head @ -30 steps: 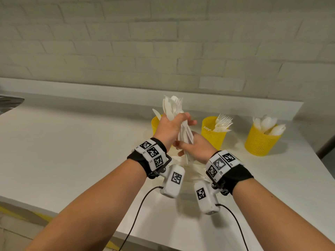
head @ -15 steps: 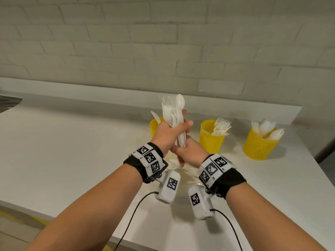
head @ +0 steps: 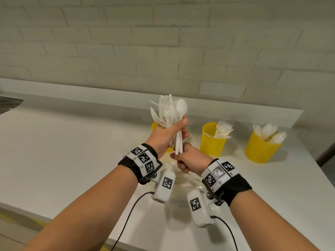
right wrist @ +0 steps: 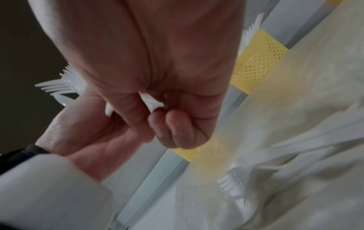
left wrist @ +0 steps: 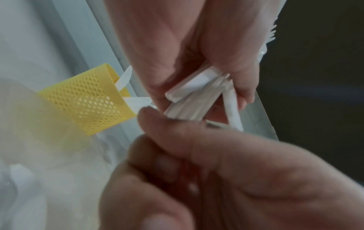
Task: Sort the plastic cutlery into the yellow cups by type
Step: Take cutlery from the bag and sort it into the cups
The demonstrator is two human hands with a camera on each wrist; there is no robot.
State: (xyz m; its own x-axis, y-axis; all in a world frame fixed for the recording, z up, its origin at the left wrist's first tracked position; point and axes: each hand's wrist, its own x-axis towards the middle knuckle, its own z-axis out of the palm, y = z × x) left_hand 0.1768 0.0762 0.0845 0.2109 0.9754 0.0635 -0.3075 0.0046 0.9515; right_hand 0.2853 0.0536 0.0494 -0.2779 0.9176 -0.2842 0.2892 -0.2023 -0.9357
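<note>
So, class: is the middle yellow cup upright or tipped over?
Upright: the middle cup stands on the counter, forks sticking out of its top.

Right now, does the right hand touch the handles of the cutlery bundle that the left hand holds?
Touching. In the left wrist view, the right hand pinches the handle ends of the cutlery bundle below the left hand.

Dim, even light; wrist views blurry w/ soft focus

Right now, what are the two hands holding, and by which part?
The left hand grips a bundle of white cutlery around the handles. The right hand pinches the bottom ends of those handles.
</note>
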